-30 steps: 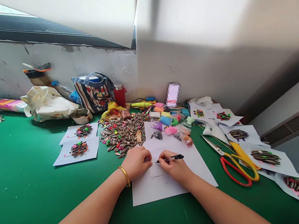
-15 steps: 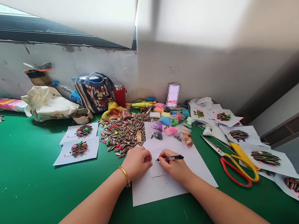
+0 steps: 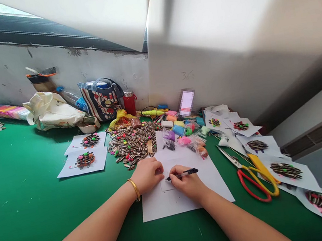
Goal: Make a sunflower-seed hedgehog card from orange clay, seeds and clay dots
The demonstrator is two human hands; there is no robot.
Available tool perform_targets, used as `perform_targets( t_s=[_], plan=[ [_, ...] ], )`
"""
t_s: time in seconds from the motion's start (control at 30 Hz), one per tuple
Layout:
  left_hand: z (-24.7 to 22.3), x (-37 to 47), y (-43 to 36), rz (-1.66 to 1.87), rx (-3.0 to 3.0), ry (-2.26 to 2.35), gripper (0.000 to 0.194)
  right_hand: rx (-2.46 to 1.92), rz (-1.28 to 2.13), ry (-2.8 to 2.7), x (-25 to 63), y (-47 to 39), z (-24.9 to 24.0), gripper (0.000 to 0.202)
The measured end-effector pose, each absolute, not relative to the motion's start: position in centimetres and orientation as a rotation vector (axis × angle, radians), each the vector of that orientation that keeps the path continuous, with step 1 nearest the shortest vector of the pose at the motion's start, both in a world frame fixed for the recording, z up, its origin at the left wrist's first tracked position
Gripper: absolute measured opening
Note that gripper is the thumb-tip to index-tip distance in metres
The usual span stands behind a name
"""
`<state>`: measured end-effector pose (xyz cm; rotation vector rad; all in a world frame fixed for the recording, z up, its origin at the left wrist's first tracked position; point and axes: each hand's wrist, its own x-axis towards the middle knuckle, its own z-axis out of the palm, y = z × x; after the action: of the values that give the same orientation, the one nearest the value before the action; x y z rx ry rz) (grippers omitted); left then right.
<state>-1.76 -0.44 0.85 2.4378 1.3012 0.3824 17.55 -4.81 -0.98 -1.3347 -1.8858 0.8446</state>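
A black pen (image 3: 187, 173) is pinched in my right hand (image 3: 187, 182), its tip down at the left part of a small white sheet of paper (image 3: 165, 185). That small sheet lies on a larger white sheet (image 3: 162, 207). My left hand (image 3: 149, 174), with a gold bangle at the wrist, rests its curled fingers at the left edge of the small sheet, holding it down. Just beyond my left hand lies a pile of striped sunflower seeds (image 3: 133, 141) dotted with small coloured balls. Bags of coloured clay (image 3: 185, 140) sit on the far part of the large sheet.
Red-and-yellow-handled scissors (image 3: 254, 181) and a yellow cutter (image 3: 261, 165) lie at right, beside several cards with seed hedgehogs (image 3: 286, 170). Two more cards (image 3: 87, 167) lie left. A tote bag (image 3: 102, 99), red flask (image 3: 129, 103) and cream bag (image 3: 55, 110) line the wall.
My right hand has shifted slightly left and toward me, and the pen now tilts more, its tip lower on the small sheet. My left hand stays in place.
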Motion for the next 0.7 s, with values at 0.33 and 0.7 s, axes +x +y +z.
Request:
perform_targets(
  t_s=[0.33, 0.7],
  plan=[
    [1.09, -1.71, -0.48, 0.378, 2.419, 1.312, 0.008, -1.335, 0.865, -1.903, 17.53, -4.82, -0.68, 0.012],
    [1.00, -1.76, -0.42, 0.381, 2.427, 1.306, 0.008, -1.371, 0.843, -1.904, 17.53, -4.75, -0.69, 0.012]
  ],
)
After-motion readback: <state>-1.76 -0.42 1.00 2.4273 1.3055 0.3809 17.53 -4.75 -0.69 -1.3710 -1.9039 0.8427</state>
